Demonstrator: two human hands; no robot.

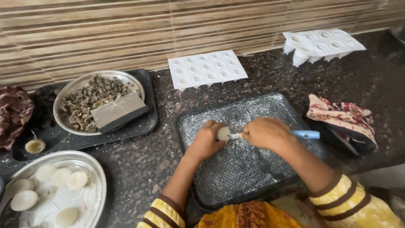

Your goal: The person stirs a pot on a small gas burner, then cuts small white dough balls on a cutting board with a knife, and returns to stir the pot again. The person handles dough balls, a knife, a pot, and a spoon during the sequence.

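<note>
My left hand (206,141) grips a small pale round disc (223,134) over a dark tray (253,105) dusted with white shavings. My right hand (266,133) holds a blue-handled knife (307,134), whose blade end meets the disc's edge. Both hands are close together above the middle of the tray. My sleeves are yellow with brown stripes.
A steel plate (90,198) at lower left holds several pale discs. Another steel plate (126,78) of dark scraps and a metal scraper (118,111) rests on a black tray. Two white moulds (206,67) (322,42) lie by the wall. A patterned cloth (344,116) lies at the right.
</note>
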